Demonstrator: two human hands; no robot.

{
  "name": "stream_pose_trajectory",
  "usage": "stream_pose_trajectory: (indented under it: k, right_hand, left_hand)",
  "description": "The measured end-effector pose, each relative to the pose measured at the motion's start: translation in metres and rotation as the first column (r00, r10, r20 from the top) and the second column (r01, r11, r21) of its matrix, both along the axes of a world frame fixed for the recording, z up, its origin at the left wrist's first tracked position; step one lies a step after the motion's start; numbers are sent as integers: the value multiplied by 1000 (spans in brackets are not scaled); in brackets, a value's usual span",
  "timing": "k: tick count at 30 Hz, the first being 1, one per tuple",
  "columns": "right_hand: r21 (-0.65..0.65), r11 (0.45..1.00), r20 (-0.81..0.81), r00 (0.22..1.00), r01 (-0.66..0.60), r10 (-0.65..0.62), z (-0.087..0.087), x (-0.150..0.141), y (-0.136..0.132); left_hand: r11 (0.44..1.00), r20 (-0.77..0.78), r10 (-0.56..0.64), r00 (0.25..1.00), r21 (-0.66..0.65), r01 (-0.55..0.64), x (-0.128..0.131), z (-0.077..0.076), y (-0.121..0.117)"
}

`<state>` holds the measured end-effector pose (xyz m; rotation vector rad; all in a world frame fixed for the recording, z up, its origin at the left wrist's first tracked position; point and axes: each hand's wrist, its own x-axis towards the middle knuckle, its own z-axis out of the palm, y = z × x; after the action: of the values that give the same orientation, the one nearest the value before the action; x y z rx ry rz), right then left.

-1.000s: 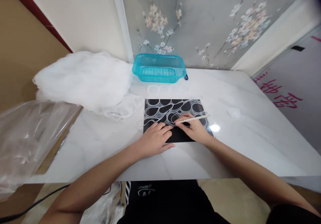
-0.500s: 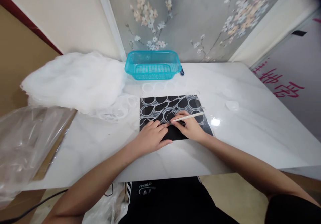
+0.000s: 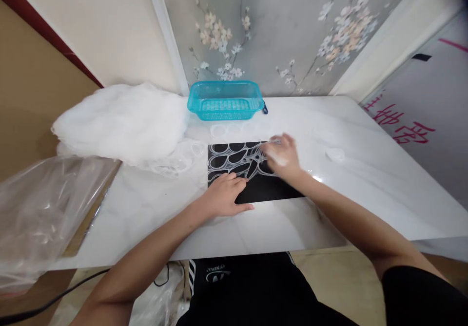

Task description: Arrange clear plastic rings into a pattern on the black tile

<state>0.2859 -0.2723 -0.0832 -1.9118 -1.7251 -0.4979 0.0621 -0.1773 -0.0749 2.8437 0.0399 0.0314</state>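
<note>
A black rectangular mat (image 3: 274,189) lies on the table under a white, thin openwork sheet (image 3: 237,156) with teardrop and round holes. Fingers of my left hand (image 3: 227,194) rest spread at the sheet's lower edge, thumb stretched out over the mat and nothing seen gripped. My right hand (image 3: 282,159), smeared by motion, is over the upper right of the mat with fingers bent. A blurred white pen-like stick (image 3: 278,160) shows against it. Near that hand the sheet's strands are pulled together and skewed; whether the fingers also pinch them is hidden by blur.
A turquoise plastic basket (image 3: 225,101) stands at the back, a small dark blue object (image 3: 265,107) beside it. White netlike material (image 3: 120,121) is heaped at left, with loose rings (image 3: 175,163) beside it. Clear plastic (image 3: 47,204) covers the left edge. A small white piece (image 3: 335,155) lies right.
My right hand has moved up and away from beside my left fingers, and the sheet's strands there have shifted out of shape. My left hand stays in place on the mat.
</note>
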Motion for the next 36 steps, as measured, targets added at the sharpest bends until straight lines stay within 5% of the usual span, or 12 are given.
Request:
stream_pose_trajectory:
  k: [1, 3, 5, 9, 11, 16, 22, 36]
  right_hand:
    - [180, 972, -122, 984, 152, -131, 12, 19, 4]
    - [408, 832, -340, 908, 376, -244, 35, 50, 5]
    - [482, 766, -400, 885, 425, -239, 50, 64, -4]
    - [177, 965, -358, 926, 194, -121, 31, 38, -35]
    - [2, 998, -408, 911, 61, -55, 8, 14, -48]
    - [-78, 997, -494, 870, -24, -17, -21, -21, -59]
    - [-92, 989, -593, 804, -115, 38, -20, -22, -55]
    - [-68, 994, -656, 754, -80, 15, -27, -23, -59]
  left_hand:
    - [1000, 2, 2, 1000, -3, -2, 0, 0, 0]
    - [1000, 5, 3, 1000, -2, -3, -1, 1, 1]
    - [1000, 16, -5, 1000, 8, 5, -2, 0, 0]
    - [998, 103, -51, 993, 53, 45, 1, 2, -5]
    - [993, 139, -92, 986, 84, 81, 7, 4, -10]
    - [965, 83, -183, 980, 207, 163, 32, 6, -22]
    - [956, 29, -186, 982, 235, 174, 48, 1, -24]
    - [958, -17, -194, 981, 211, 193, 49, 1, -23]
